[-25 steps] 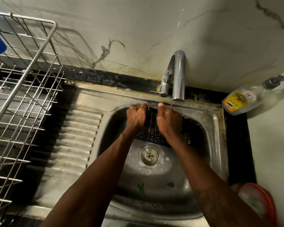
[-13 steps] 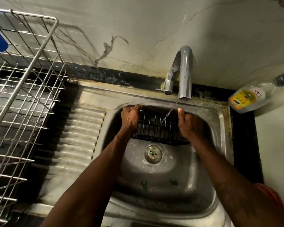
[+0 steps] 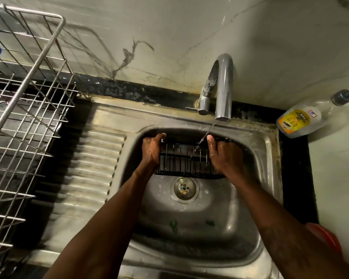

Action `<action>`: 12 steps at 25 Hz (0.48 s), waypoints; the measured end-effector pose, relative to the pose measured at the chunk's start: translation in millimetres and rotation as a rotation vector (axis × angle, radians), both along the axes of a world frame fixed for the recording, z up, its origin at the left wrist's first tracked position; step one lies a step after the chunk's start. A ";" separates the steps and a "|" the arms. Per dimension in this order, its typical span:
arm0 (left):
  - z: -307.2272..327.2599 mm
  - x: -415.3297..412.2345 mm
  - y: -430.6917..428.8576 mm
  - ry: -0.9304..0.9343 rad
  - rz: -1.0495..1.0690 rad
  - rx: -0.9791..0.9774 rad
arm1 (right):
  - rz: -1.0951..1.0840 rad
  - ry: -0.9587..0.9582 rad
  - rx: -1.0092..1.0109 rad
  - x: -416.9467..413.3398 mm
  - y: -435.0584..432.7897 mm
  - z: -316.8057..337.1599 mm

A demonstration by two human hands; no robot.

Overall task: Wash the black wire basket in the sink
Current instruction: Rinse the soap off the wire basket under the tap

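Observation:
The black wire basket [image 3: 184, 161] is held at the back of the steel sink [image 3: 268, 158], just above the drain [image 3: 184, 188]. My left hand [image 3: 151, 151] grips its left end with fingers curled over the top rim. My right hand [image 3: 224, 156] holds the right end, thumb up along the rim. A thin stream of water falls from the chrome tap [image 3: 223, 87] onto the basket's upper wires beside my right thumb.
A silver wire dish rack [image 3: 26, 109] stands on the left beside the ribbed drainboard [image 3: 93, 168]. A bottle of dish soap [image 3: 302, 119] lies at the right by the wall. A red lid [image 3: 328, 238] sits at the lower right. Green scraps lie in the sink bowl.
My hands were close together at the basket's middle; they have spread to its two ends. The basket's front side now shows fully under the water stream.

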State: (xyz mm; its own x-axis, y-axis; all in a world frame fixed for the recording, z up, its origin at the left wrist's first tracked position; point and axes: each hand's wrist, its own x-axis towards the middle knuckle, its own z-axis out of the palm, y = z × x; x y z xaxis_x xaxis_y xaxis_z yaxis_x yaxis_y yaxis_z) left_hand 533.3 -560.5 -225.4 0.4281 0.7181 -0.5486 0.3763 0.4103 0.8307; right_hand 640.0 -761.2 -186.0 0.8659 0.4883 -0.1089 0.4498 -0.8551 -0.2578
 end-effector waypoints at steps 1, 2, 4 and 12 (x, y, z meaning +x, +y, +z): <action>0.6 1.8 -2.1 -0.018 0.004 -0.019 | -0.035 -0.016 -0.054 3.9 -1.4 -1.9; -1.5 2.9 -2.9 -0.036 -0.023 -0.021 | -0.043 -0.043 -0.097 4.2 1.6 -2.0; 3.0 1.7 -0.3 -0.138 -0.180 -0.020 | -0.045 -0.100 -0.179 0.6 11.8 -1.1; 29.3 16.5 -60.9 0.529 -0.667 1.174 | -0.045 -0.077 -0.167 -16.9 37.6 2.4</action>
